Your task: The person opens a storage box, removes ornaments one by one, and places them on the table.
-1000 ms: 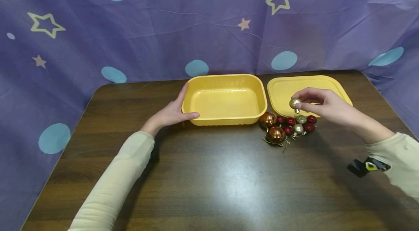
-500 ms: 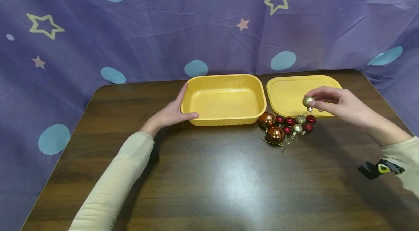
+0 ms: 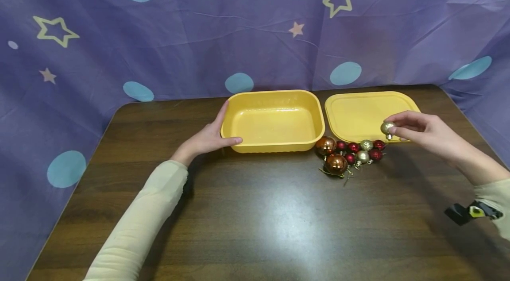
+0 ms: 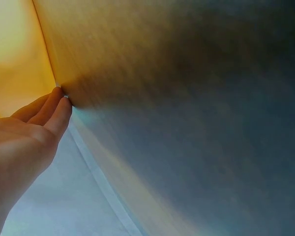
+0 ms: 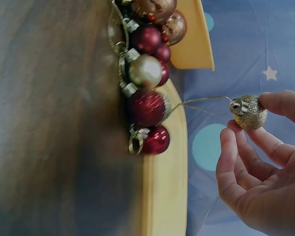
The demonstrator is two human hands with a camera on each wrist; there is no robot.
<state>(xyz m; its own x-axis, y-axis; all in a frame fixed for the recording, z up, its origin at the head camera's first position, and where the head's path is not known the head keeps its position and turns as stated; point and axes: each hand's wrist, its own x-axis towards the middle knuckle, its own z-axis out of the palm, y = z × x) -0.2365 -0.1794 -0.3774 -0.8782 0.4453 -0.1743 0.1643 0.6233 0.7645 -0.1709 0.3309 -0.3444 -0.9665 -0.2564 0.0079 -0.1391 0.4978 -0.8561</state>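
My right hand [image 3: 430,132] pinches a small gold glitter Christmas ball [image 3: 387,128] between thumb and fingers, above the front of the yellow lid. In the right wrist view its gold string loop stretches from the cap toward the other balls. Below and left of that hand lies a cluster of Christmas balls: two large copper ones [image 3: 336,163], several small red ones [image 3: 375,154] and gold ones [image 3: 362,157]. At the left end of a yellow plastic container [image 3: 275,144], my left hand [image 3: 203,139] holds it with the thumb over the front rim and fingers along the outer wall.
The yellow lid [image 3: 354,115] lies flat to the right of the container, just behind the balls. A dark wooden table [image 3: 239,219] carries everything. Behind its far edge hangs a purple curtain [image 3: 191,51] with stars and dots.
My right hand has moved to the right with the gold glitter ball, from above the cluster to its right end. The left hand and the container have stayed in place.
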